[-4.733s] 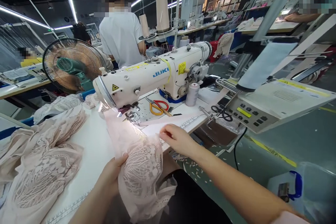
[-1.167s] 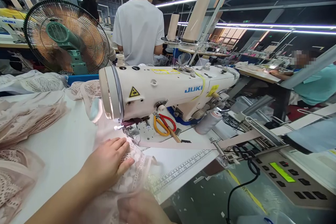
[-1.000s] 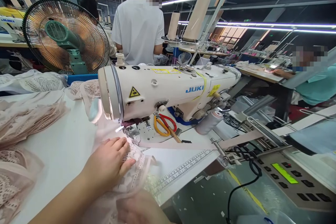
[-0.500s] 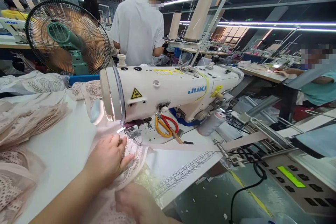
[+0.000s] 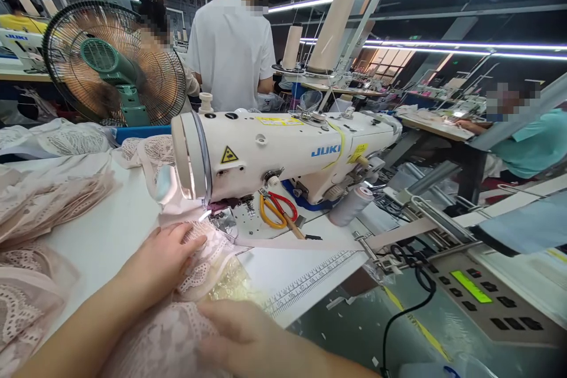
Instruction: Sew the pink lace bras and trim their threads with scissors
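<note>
A pale pink lace garment [image 5: 199, 271] lies under the presser foot [image 5: 221, 220] of a white JUKI sewing machine [image 5: 283, 153]. My left hand [image 5: 162, 260] rests flat on the lace just left of the needle, fingers stretched out. My right hand [image 5: 248, 336] lies on the lace at the table's near edge, fingers flat on the fabric. A pink elastic strip [image 5: 310, 243] runs from the right into the foot.
Piles of pink lace pieces [image 5: 39, 207] lie on the white table at left. Orange and red scissors [image 5: 277, 209] and a thread spool [image 5: 349, 205] sit by the machine. A control panel [image 5: 482, 295] is at right, a fan [image 5: 115, 65] behind. Other people work beyond.
My left hand has slid back toward me along the lace, and my right hand has come up into view on the fabric. The lace sits further under the foot.
</note>
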Demonstrator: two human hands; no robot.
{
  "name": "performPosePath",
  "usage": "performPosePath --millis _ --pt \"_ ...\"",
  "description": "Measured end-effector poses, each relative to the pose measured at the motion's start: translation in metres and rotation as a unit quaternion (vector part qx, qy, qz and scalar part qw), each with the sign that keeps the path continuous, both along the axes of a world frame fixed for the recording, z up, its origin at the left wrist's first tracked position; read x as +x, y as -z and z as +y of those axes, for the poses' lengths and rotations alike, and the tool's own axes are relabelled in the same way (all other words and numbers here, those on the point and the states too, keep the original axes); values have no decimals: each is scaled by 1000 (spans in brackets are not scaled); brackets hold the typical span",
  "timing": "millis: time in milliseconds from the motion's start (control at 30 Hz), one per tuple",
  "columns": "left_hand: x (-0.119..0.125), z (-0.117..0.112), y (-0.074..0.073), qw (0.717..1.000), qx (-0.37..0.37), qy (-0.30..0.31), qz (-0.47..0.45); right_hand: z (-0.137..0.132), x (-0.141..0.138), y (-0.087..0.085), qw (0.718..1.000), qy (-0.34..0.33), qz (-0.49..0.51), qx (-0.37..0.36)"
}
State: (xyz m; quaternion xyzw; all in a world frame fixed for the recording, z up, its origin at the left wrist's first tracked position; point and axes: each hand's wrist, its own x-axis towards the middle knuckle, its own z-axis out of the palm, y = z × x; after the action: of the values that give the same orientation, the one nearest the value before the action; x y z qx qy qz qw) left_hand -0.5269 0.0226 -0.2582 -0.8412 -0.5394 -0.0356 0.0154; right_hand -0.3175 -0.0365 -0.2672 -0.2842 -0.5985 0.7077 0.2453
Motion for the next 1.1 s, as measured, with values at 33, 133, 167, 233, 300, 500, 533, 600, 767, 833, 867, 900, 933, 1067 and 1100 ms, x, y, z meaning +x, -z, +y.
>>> performPosePath --millis 33,133,167,233,300,500,533,600,767,833,867,900,933,1067,1100 --pt "-3 -1 2 1000 9 21 -14 5 10 -2 993 31 -74 89" --pt "-1 -7 4 993 -1 96 -66 28 32 -3 877 142 -257 380" --pt "2 -9 2 990 -11 116 -80 37 36 -2 832 148 -296 445" --pt "10 -14 -2 985 -29 139 -102 55 38 -2 763 127 -351 528" --pt "18 -19 -7 982 -44 144 -115 68 36 -1 718 98 -379 576" --pt "22 -22 -9 987 -55 121 -88 87 33 6 658 77 -319 678" --pt "22 -22 -8 988 -48 123 -80 88 34 9 652 76 -294 695" --pt "20 -21 -5 989 -35 131 -66 88 35 13 632 74 -250 729" --pt "18 -19 1 988 -25 137 -67 84 32 19 584 85 -213 779" --pt "19 -20 0 986 -25 138 -86 84 29 17 582 82 -206 782" --pt "20 -21 -1 985 -25 139 -98 85 28 17 581 80 -204 784" --pt "21 -21 -2 984 -27 140 -111 86 27 16 580 79 -204 785" --pt "23 -22 -4 982 -31 142 -123 87 25 15 577 79 -206 787" --pt "25 -22 -4 978 -31 142 -147 93 21 13 560 66 -239 791" --pt "25 -21 -3 979 -26 140 -145 95 19 13 556 62 -249 791"
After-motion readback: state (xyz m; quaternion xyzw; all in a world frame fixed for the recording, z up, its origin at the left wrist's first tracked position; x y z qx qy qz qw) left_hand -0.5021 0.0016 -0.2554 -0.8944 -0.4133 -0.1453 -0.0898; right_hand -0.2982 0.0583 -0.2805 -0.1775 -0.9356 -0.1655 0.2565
